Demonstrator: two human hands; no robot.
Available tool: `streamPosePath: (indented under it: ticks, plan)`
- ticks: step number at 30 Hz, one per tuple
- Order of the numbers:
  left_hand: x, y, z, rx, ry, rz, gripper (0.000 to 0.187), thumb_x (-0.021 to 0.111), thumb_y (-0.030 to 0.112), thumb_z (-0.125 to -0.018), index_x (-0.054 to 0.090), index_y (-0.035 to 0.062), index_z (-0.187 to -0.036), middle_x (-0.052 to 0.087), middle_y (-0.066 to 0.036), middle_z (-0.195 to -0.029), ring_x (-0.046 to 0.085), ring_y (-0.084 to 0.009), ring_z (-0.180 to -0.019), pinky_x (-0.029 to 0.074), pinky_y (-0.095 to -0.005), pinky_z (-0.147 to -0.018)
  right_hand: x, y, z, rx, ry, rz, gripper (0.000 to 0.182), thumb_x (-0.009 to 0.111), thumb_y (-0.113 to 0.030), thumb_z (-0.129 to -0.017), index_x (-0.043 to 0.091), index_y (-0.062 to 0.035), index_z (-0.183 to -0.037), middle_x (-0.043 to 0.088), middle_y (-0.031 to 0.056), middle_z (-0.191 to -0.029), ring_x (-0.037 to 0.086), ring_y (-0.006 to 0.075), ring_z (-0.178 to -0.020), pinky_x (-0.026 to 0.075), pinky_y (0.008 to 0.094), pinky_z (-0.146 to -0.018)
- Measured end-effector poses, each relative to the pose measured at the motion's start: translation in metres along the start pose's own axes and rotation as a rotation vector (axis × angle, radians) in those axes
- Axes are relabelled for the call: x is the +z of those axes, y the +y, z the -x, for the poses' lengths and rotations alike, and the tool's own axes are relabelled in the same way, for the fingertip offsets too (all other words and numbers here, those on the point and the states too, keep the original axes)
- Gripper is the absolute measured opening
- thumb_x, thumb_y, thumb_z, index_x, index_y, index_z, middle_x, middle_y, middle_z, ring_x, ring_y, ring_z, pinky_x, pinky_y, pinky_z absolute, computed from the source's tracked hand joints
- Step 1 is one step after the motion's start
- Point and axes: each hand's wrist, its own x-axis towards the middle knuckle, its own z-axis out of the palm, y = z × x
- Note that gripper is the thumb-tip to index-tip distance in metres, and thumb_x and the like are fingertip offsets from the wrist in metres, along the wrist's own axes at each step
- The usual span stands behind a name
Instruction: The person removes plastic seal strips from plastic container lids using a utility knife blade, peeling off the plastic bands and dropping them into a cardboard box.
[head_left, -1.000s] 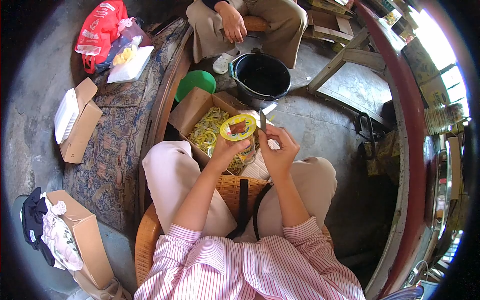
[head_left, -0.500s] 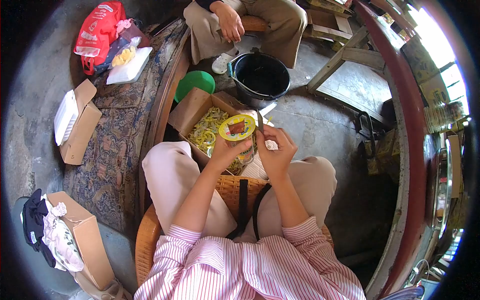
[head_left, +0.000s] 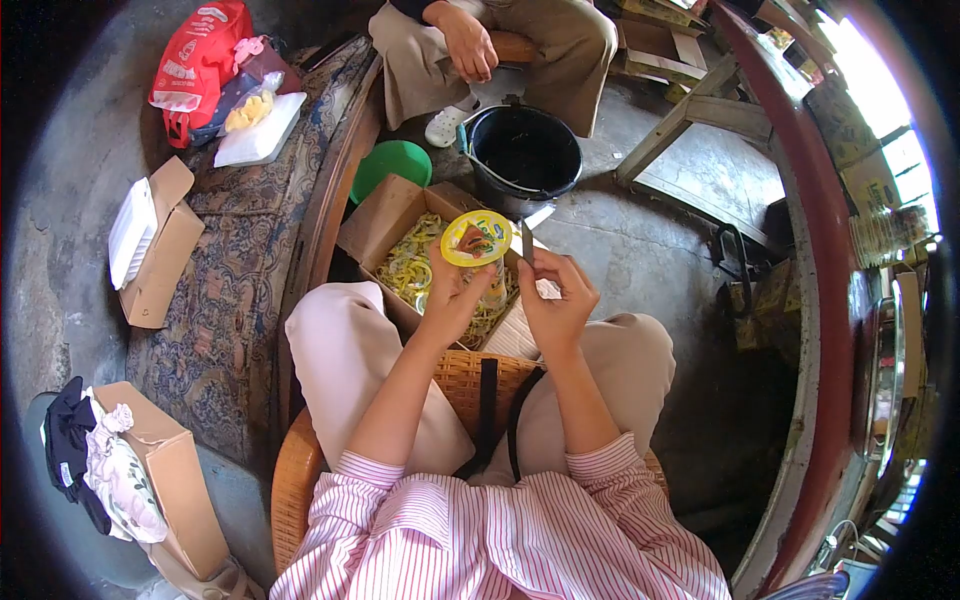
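Note:
My left hand is closed around a plastic cup with a yellow printed lid. The lid faces up toward me, and a brown-red patch shows at its centre. Between the fingers of my right hand is a knife, its dark blade pointing up close beside the lid's right edge. Blade and lid appear slightly apart. Below both hands, an open cardboard box holds a heap of thin yellow-and-clear strips. My hands and the cup hide part of the heap.
A black bucket stands beyond the box, with a green basin to its left. Across from me sits another person, one hand resting near a knee. A patterned mat lies left, a wooden frame stands right.
The cup's lid has turned and tilted more toward me, and the cup has risen slightly. My right hand with the knife has shifted a little to the right.

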Motion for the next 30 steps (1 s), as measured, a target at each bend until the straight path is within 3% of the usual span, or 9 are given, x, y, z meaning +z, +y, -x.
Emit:
streamPosePath:
  ticks: [3,9,11,18,24,30]
  plan:
    - [0.0,0.0,0.002,0.086,0.043,-0.198,0.06,0.061,0.008,-0.08,0.016,0.0032,-0.119,0.039,-0.013,-0.116,0.043,-0.0172,-0.109,0.032,-0.0306,-0.095,0.002,-0.001,0.002,0.005,-0.007,-0.004,0.018,0.065,0.005,-0.066,0.063,0.0007,-0.084,0.063,0.0103,-0.075,0.062,0.0155,-0.062,0.049,0.024,-0.057]
    - [-0.002,-0.002,0.005,0.085,0.064,-0.212,0.067,0.062,0.01,-0.078,0.01,0.0045,-0.12,0.036,-0.013,-0.116,0.038,-0.0184,-0.114,0.029,-0.0318,-0.097,0.005,-0.009,0.006,-0.032,0.014,0.013,0.016,0.066,0.006,-0.067,0.063,0.0026,-0.082,0.062,0.0096,-0.074,0.061,0.0129,-0.062,0.048,0.0219,-0.057]
    - [0.001,-0.001,0.007,0.097,0.063,-0.073,0.068,0.061,0.01,-0.078,0.009,0.0051,-0.122,0.035,-0.013,-0.118,0.037,-0.0187,-0.115,0.028,-0.0325,-0.098,0.007,-0.008,0.008,-0.042,0.029,-0.001,0.021,0.065,0.007,-0.065,0.063,0.0006,-0.085,0.063,0.0108,-0.075,0.062,0.016,-0.063,0.049,0.0239,-0.058]
    - [0.009,0.012,0.013,-0.049,0.031,0.095,0.064,0.056,0.01,-0.083,0.007,0.006,-0.125,0.033,-0.014,-0.124,0.038,-0.019,-0.114,0.029,-0.033,-0.097,0.012,-0.014,0.01,-0.089,0.061,0.041,0.014,0.066,0.007,-0.067,0.062,0.003,-0.08,0.062,0.0092,-0.071,0.061,0.0131,-0.06,0.047,0.0222,-0.055]
    - [0.02,0.002,0.022,0.073,0.159,-0.056,0.06,0.052,0.01,-0.086,0.009,0.0066,-0.128,0.036,-0.012,-0.124,0.039,-0.0198,-0.115,0.03,-0.0338,-0.098,0.013,-0.013,0.01,-0.092,0.073,0.059,0.014,0.066,0.007,-0.066,0.062,0.0027,-0.08,0.062,0.0092,-0.071,0.061,0.0141,-0.059,0.047,0.0229,-0.054]
    - [0.016,-0.009,0.021,0.107,0.147,-0.159,0.058,0.053,0.003,-0.084,0.01,0.0075,-0.122,0.036,-0.013,-0.122,0.04,-0.0188,-0.113,0.032,-0.0321,-0.096,0.015,-0.013,0.011,-0.079,0.069,0.076,0.014,0.066,0.007,-0.066,0.063,0.0023,-0.08,0.062,0.0092,-0.071,0.061,0.0144,-0.06,0.047,0.0233,-0.055]
